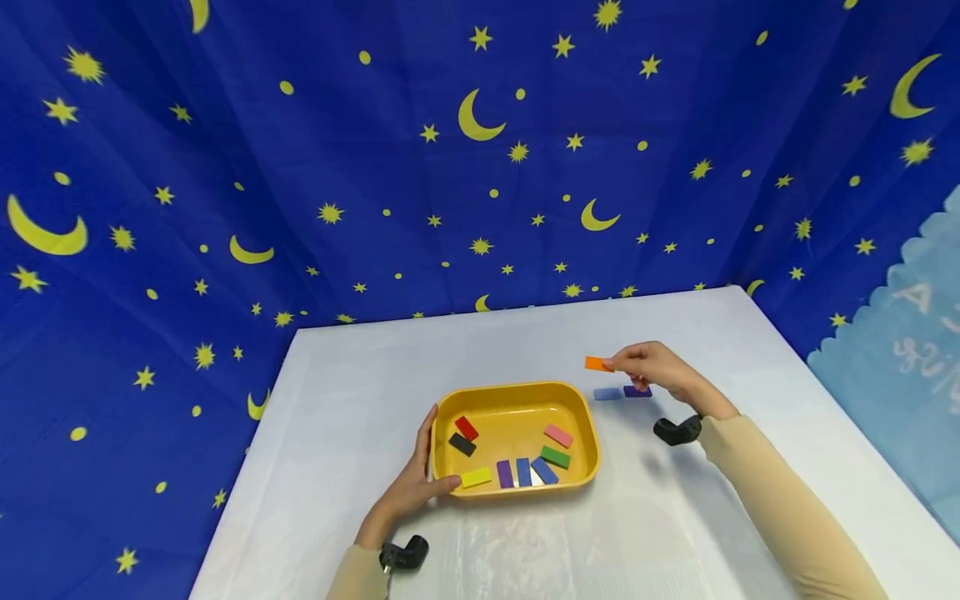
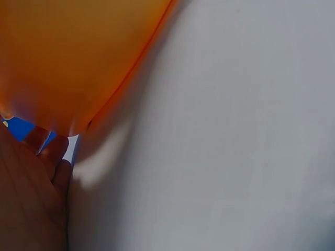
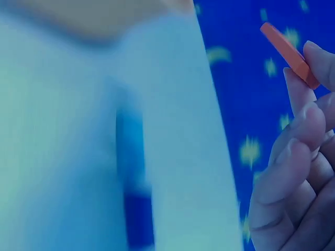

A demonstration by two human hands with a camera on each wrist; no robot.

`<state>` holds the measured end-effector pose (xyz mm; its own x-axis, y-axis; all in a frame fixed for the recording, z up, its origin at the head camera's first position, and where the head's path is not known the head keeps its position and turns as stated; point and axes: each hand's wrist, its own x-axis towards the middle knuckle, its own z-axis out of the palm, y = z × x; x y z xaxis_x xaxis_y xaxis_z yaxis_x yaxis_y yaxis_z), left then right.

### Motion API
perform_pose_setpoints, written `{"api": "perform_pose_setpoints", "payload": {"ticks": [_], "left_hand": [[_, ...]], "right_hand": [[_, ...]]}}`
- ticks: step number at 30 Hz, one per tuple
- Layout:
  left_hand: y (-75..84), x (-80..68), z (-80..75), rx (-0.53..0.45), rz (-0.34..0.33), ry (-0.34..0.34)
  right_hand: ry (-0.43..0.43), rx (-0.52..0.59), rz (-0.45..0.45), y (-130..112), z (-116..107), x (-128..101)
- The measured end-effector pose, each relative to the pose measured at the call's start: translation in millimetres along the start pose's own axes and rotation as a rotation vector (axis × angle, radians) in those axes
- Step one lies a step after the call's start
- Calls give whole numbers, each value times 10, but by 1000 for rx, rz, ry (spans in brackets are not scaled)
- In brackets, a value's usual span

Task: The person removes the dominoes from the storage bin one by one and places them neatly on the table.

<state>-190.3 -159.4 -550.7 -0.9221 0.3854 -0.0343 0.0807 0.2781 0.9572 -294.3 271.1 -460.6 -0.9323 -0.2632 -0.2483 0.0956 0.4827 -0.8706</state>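
Observation:
Between thumb and fingertips, my right hand point(image 1: 654, 367) pinches an orange block point(image 1: 597, 363) by one end, a flat rectangular piece. In the right wrist view the orange block point(image 3: 288, 52) tilts above the tabletop, the other fingers curled below. Under that hand, a light blue block point(image 1: 608, 393) and a purple block point(image 1: 638, 391) lie end to end in a row. My left hand point(image 1: 412, 479) grips the left end of a yellow tray point(image 1: 517, 388), thumb over the near corner and fingers along the outer side. The left wrist view shows fingers against the tray's wall point(image 2: 84, 68).
Inside the tray lie several blocks, among them a red block point(image 1: 467, 427), a black block point(image 1: 462, 444), a yellow block point(image 1: 476, 477), a green block point(image 1: 556, 457) and a pink block point(image 1: 558, 435). A star-patterned blue curtain point(image 1: 420, 183) borders the white table point(image 1: 360, 367).

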Motion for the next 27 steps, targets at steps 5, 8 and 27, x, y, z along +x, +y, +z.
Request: {"api": "perform_pose_setpoints", "payload": {"ticks": [5,8,27], "left_hand": [[-85,10,20,16,27,16],[-93,7,26,4,37,23],[-78,4,34,5,10,33]], "right_hand": [[68,-40,74,367,-422,-125],[65,-55,125,536,-581,-176],[-49,-141,285,984,-798,-143]]}}
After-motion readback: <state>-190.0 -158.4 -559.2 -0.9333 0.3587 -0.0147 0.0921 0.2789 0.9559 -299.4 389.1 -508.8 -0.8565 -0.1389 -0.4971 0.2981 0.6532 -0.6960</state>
